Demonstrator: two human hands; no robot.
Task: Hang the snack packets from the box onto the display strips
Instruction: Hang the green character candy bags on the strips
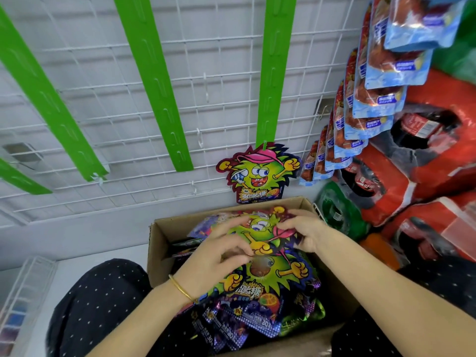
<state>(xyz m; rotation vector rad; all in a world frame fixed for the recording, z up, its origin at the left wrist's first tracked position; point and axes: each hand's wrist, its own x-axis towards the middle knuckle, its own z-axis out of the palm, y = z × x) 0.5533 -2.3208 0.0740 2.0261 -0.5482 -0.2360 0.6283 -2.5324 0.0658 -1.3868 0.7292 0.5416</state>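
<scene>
The left hand [224, 249] and right hand [304, 231] both pinch one snack packet [260, 228] in curled fingers, just above the open cardboard box [158, 253] (more packets are heaped beneath them). Beyond the hands, a white wire grid [77, 73] carries green display strips [154, 81], and one hung packet [260, 173] dangles straight ahead. Pale floor [67, 274] lies left of the left hand, and red drink packs [438, 150] stand to the right of the right hand.

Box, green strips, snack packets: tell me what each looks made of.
Box: brown cardboard, likely corrugated, matte, with raw cut edges. Green strips: probably thin plastic, smooth, slightly glossy, with punched hang tabs. Snack packets: glossy printed film, likely foil-lined; the purple edges glint.
</scene>
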